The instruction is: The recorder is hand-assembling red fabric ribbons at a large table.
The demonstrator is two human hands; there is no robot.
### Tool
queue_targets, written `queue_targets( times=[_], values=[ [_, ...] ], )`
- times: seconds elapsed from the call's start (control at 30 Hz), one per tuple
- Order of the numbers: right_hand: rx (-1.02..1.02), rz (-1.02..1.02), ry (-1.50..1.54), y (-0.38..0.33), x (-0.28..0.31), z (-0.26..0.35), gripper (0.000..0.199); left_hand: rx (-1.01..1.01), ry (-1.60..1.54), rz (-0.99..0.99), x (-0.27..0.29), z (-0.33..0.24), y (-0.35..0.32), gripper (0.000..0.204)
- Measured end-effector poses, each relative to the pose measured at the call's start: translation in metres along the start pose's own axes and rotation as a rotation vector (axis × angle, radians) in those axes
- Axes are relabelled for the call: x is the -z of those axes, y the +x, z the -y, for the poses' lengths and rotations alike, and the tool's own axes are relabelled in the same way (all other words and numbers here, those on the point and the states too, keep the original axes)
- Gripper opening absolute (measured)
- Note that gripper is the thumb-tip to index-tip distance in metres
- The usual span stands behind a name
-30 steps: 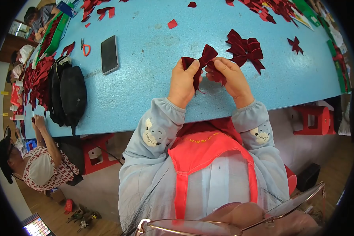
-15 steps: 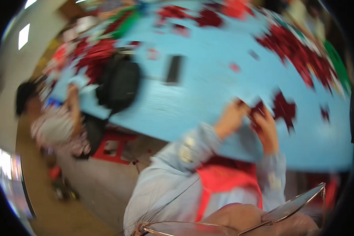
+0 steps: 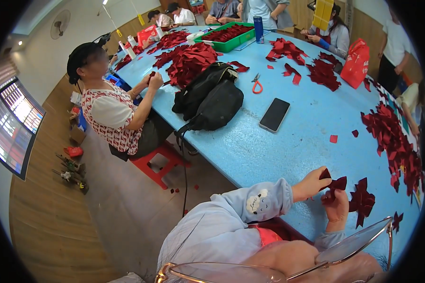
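Observation:
Just above the blue table (image 3: 236, 165), at its near edge, both my hands are closed on one small dark red fabric piece (image 3: 337, 182), which looks bow-shaped. My left hand (image 3: 310, 185) pinches its left end. Below and to the right, my right hand (image 3: 336, 208) grips its lower edge with bent fingers. A few dark red fabric pieces (image 3: 362, 202) lie in a small heap right beside my right hand. A smaller dark red piece (image 3: 397, 220) rests farther right. My fingers partly cover the held piece, so its full outline is hidden.
A black phone (image 3: 275, 114), orange-handled snips (image 3: 257, 86) and a black bag (image 3: 215, 104) lie on the table. Red fabric heaps (image 3: 189, 63) and a green tray (image 3: 232, 45) stand beyond. A co-worker (image 3: 111, 111) sits at the left on a red stool (image 3: 158, 162).
The view has swung from a blurred, lower look to a wider one, showing more of the room. Both my hands still hold a dark red fabric piece.

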State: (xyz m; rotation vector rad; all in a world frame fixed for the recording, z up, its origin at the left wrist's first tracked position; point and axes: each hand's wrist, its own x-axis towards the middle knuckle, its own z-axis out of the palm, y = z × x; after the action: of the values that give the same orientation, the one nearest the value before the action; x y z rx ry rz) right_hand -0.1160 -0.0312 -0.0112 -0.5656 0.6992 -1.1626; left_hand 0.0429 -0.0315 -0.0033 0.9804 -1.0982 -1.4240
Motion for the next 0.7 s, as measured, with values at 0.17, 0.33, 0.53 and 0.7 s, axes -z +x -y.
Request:
queue_targets(
  times=[0.17,0.33,0.53,0.7],
  values=[
    [-0.141,0.190,-0.201,0.001,0.015,0.004,0.023,-0.141,0.009,0.056,0.003,0.006,0.002,0.011],
    [-0.096,0.237,-0.247,0.006,0.031,0.005,0.022,-0.142,0.084,0.050,-0.001,0.002,-0.004,0.010],
    [0.004,0.006,-0.218,-0.008,0.000,0.004,0.022,-0.178,0.058,0.001,-0.008,0.016,-0.002,0.011],
    [0.132,0.146,-0.075,0.001,0.024,0.007,0.021,-0.034,-0.037,-0.046,-0.013,0.008,-0.005,0.014]
  ],
)
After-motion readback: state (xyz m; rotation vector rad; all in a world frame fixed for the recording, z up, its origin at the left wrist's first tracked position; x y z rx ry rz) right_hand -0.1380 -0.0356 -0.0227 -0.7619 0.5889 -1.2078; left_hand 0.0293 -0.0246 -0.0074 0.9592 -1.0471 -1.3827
